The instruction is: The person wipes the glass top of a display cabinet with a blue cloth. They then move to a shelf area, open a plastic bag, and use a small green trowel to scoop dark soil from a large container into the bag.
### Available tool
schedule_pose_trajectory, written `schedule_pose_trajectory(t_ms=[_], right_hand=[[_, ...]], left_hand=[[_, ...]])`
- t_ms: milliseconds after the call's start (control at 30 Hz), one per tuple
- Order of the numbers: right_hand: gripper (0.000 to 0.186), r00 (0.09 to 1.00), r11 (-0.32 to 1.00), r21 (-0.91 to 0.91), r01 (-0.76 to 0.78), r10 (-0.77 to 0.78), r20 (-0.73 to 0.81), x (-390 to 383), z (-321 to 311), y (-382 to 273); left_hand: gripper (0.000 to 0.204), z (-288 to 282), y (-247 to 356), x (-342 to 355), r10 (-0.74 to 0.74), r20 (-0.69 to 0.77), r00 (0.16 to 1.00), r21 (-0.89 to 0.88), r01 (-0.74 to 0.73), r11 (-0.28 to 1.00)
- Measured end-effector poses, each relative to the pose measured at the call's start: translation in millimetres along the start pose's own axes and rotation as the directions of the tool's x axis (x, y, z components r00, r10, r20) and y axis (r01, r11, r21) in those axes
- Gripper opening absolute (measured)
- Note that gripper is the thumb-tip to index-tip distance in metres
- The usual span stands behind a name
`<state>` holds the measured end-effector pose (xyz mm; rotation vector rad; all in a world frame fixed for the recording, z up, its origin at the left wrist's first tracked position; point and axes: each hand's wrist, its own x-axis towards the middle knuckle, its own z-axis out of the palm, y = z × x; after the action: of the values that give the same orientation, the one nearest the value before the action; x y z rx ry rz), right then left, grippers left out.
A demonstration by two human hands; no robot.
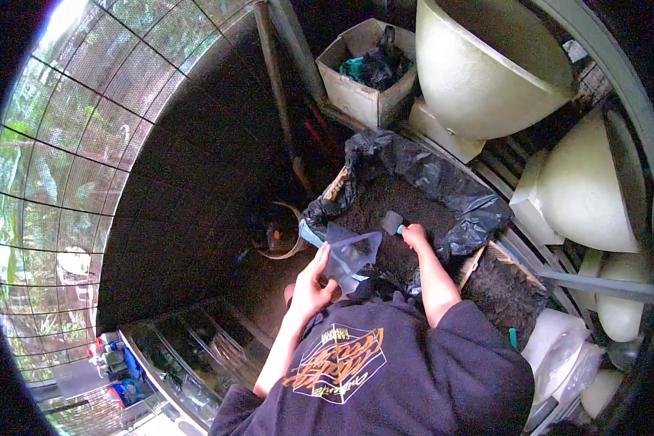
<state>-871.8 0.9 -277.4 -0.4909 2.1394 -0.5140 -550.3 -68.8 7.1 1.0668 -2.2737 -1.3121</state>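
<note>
My left hand is closed on a clear plastic bag, whose mouth stands spread toward the right. In my right hand is a small trowel with a flat grey blade and a teal handle. Its blade is over dark soil, to the right of the bag. The soil fills a container lined with black plastic sheeting, which is folded over the rim. Whether the bag holds anything, I cannot make out.
Large pale planters stand along a rack at the right. A cardboard box with dark plastic sits at the back. Beside my right arm is a crate of dark soil, near clear plastic bags. Wire mesh borders the left.
</note>
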Motion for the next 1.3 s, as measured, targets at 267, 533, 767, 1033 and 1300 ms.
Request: schedule_pose_trajectory(t_ms=[267, 533, 767, 1033, 1300], right_hand=[[0.028, 0.964, 0.853, 0.489, -0.182, 0.058, 0.258, -18, 1, 8], [0.027, 0.957, 0.734, 0.677, -0.059, -0.151, 0.248, -56, -55, -13], [0.017, 0.885, 0.759, 0.549, 0.351, -0.460, 0.071, -151, -154, -87], [0.017, 0.904, 0.695, 0.594, 0.404, -0.402, -0.145, -141, -167, -76], [0.034, 0.974, 0.724, 0.687, -0.059, -0.109, 0.199, -33, -72, -44]], left_hand=[[0.079, 10, 2, 1, -0.042, 0.030, 0.999, -0.093, 0.044, 0.995], [0.078, 14, 9, 26, -0.023, 0.059, 0.998, -0.082, 0.028, 0.996], [0.074, 25, -7, 64, 0.012, 0.034, 0.999, -0.063, -0.010, 0.998], [0.074, 28, 3, 87, -0.002, 0.047, 0.999, -0.096, 0.006, 0.995], [0.078, 17, 3, 44, 0.000, 0.071, 0.997, -0.059, 0.004, 0.998]])
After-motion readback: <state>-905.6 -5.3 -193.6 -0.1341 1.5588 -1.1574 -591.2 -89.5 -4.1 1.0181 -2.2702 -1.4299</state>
